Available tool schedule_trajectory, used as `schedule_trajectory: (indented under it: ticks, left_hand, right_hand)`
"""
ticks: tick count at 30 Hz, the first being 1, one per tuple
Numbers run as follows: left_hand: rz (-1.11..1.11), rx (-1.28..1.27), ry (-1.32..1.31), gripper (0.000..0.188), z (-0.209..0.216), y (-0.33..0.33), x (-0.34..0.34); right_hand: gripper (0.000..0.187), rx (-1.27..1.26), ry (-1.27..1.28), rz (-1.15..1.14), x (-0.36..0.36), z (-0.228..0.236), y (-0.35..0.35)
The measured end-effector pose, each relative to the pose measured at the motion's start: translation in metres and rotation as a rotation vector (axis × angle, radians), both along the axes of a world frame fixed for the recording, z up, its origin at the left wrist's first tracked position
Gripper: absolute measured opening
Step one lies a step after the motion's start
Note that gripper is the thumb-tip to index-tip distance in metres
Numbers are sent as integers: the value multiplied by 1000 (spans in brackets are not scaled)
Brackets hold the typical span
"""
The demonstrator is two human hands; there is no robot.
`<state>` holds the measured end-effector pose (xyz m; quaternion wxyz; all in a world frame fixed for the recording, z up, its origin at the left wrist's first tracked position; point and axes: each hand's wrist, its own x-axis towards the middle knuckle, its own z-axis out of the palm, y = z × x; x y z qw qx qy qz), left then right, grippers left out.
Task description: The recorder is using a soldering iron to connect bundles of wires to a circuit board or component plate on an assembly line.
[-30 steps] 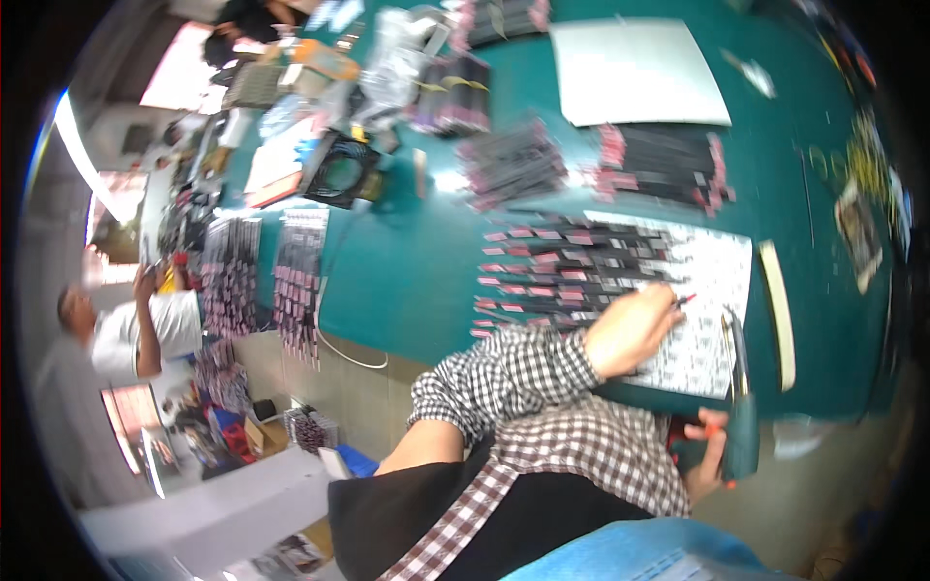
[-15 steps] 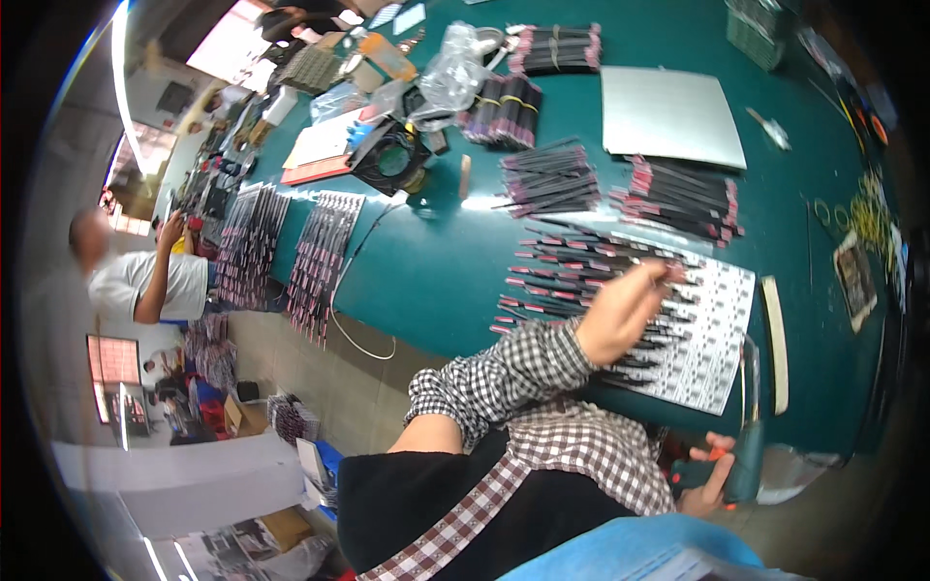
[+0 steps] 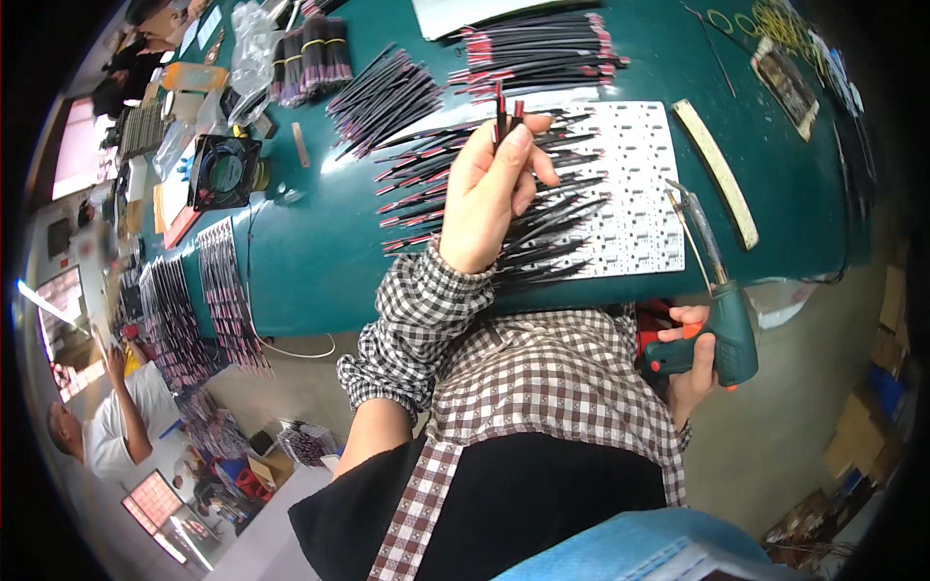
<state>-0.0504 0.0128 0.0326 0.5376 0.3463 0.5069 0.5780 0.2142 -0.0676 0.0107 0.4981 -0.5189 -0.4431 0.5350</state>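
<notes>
My left hand (image 3: pixel 492 189) is closed around a few short black-and-red wires (image 3: pixel 502 118), their ends sticking up past the fingertips. It is above a white circuit board panel (image 3: pixel 639 223), whose left part is covered by rows of black wires (image 3: pixel 557 228) with red ends. My right hand (image 3: pixel 690 363) grips a green soldering gun (image 3: pixel 733 334) at the table's near edge. The gun's long metal tip and thin feed tube reach up to the panel's right edge; I cannot tell whether they touch it.
Loose wire piles (image 3: pixel 387 102) and another red-ended pile (image 3: pixel 533 56) lie beyond the panel. A pale curved strip (image 3: pixel 717 174) is at its right. Further left are a black fan (image 3: pixel 225 172) and wired panels (image 3: pixel 232 290) overhanging the edge. A person in white (image 3: pixel 136 416) is at far left.
The whole view has turned, shifting the table's things leftward. My left hand has moved off the panel's middle towards the far wires and shows wires upright. The soldering gun's tip is nearer the panel.
</notes>
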Motion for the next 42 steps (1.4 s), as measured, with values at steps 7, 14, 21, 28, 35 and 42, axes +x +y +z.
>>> schedule_trajectory:
  ticks: [7,14,21,28,35,42]
  left_hand:
    - [110,461,466,18,-3,-18,1]
    - [150,367,479,12,-22,-31,-3]
    - [293,387,166,21,-26,-13,-17]
    - [308,310,-167,20,-37,6,-32]
    - [272,302,-132,23,-34,3,-35]
    - [333,341,-160,21,-36,4,-32]
  right_hand:
    - [49,-195,123,-299,-14,13,30]
    - [65,18,468,15,43,-30,83]
    - [57,341,746,335,35,-53,110]
    - [52,320,804,152,30,-36,92]
    - [49,105,580,-216,23,-25,83]
    - [48,51,661,-220,27,-31,85]
